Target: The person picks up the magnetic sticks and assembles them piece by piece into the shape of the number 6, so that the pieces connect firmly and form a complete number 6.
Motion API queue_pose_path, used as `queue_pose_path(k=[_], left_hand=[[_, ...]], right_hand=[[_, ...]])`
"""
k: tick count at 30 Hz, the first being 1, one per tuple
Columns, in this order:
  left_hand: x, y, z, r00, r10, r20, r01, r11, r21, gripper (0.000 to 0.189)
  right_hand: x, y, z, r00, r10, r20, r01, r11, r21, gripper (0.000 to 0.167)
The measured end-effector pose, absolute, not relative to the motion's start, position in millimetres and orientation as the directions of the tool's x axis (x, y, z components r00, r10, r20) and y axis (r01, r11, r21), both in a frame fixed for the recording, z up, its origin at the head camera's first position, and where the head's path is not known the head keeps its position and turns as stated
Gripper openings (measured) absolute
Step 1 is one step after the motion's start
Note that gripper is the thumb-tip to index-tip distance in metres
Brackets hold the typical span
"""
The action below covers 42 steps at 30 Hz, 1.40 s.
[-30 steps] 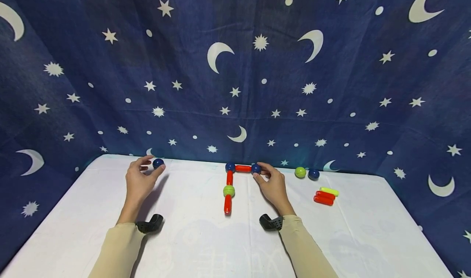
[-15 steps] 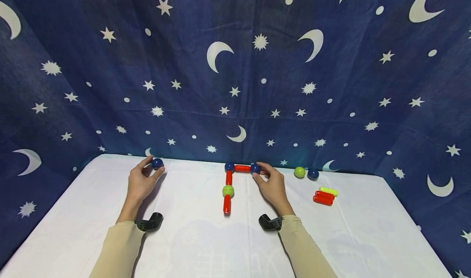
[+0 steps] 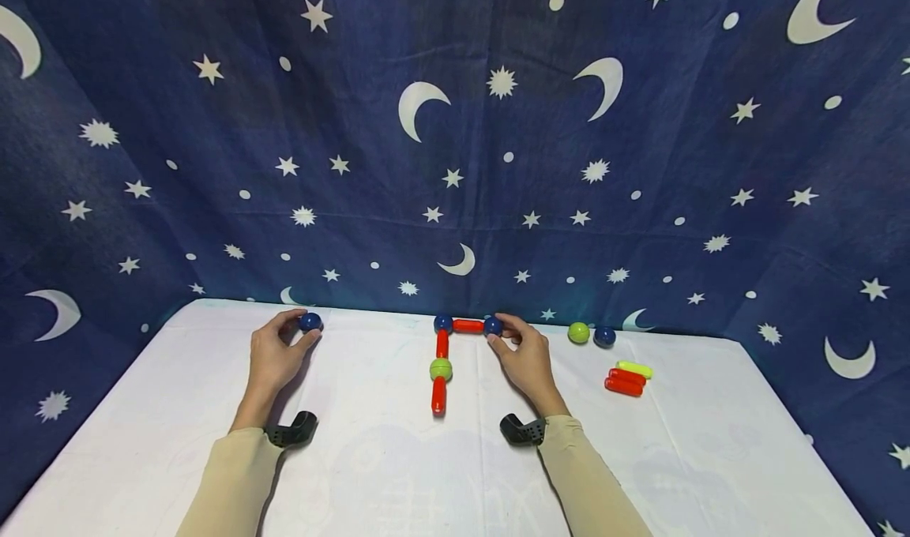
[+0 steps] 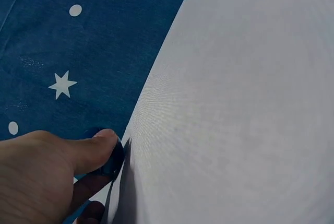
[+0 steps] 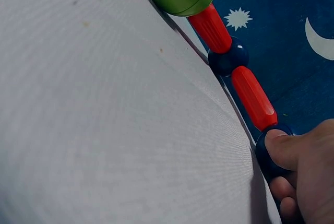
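Note:
Near the back edge of the table, my left hand pinches a dark blue ball between thumb and fingers; the thumb covers part of it in the left wrist view. My right hand grips another blue ball at the right end of a joined shape. From that ball a red rod runs left to a corner blue ball. A second red rod comes toward me from the corner to a green ball. Beyond it, a third red rod points at me.
Right of my right hand, a loose green ball and a blue ball sit side by side. Nearer lie two red rods and a yellow-green rod. A starry blue curtain rises behind the white table.
My left hand has lowered slightly toward the table and shifted a little right with its blue ball. The right hand and the joined shape stay where they were.

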State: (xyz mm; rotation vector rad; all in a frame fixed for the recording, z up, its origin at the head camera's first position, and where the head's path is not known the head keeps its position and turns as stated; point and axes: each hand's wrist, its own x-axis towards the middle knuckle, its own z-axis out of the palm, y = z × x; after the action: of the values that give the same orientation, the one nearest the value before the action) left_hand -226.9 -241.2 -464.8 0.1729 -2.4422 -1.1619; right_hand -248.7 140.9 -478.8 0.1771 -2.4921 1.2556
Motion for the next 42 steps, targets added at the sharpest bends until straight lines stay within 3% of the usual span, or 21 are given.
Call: queue_pose_path(k=[6,13,30,42], left_hand=[[-224.8,-235.1,-457.7,-0.922,-0.248,0.296,0.079,0.629,0.774,0.044],[-223.1,-219.3,-440.4,-0.946,-0.105,0.307,0.19,0.589,0.786,0.041],[-211.8,-175.5,-404.8,-0.92,0.046,0.389,0.359,0.498,0.789,0.037],[-191.5,-146.8,-407.1,-0.929,0.249,0.273,0.358,0.42,0.834,0.034]], right_hand=[[-247.7,141.4,-478.0,-0.934,0.04,0.356,-0.264,0.595,-0.759,0.038],[-248.7,141.5,-479.3,-0.933,0.037,0.357,-0.266,0.597,-0.757,0.038],[-248.1,142.2,-479.1,-0.937,0.042,0.347,-0.257,0.591,-0.765,0.039],[-248.8,141.4,-479.9,-0.941,0.046,0.336,-0.243,0.598,-0.763,0.039]])
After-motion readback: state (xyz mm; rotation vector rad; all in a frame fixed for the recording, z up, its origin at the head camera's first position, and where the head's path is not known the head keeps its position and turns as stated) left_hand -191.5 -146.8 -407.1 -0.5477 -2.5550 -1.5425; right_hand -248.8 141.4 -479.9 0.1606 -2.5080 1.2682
